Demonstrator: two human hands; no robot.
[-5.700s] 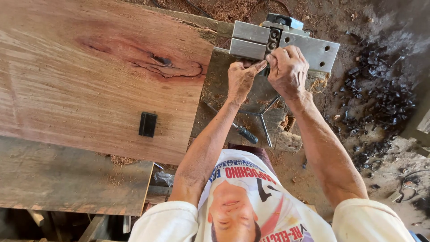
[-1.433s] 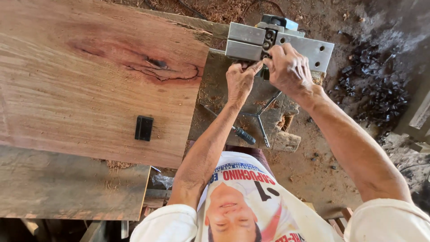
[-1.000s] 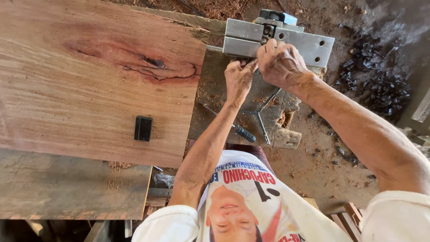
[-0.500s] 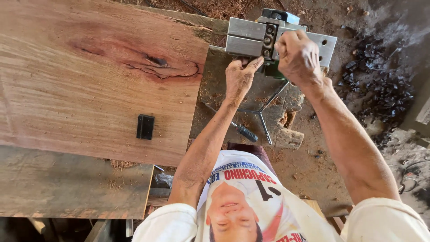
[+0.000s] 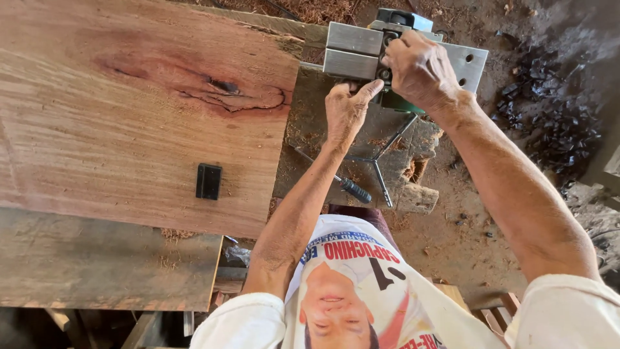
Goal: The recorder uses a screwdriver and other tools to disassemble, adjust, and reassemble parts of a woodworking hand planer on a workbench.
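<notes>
An electric planer (image 5: 361,50) lies upside down at the top, its grey metal sole plates facing up and a green body beneath. My right hand (image 5: 420,68) is closed over the gap between the two plates, at the cutter drum. My left hand (image 5: 345,110) rests against the near edge of the left plate, fingers curled, thumb pointing up toward the drum. What the fingers pinch is hidden.
A wide reddish wooden plank (image 5: 135,110) with a dark knot fills the left. A small black block (image 5: 208,181) lies on it. A screwdriver (image 5: 342,184) and a metal Y-shaped wrench (image 5: 381,161) lie on the worn bench. Dirt floor and dark debris (image 5: 549,110) to the right.
My right hand has shifted back and forth over the planer's drum and now sits over the gap again. My left hand has stayed at the plate's near edge.
</notes>
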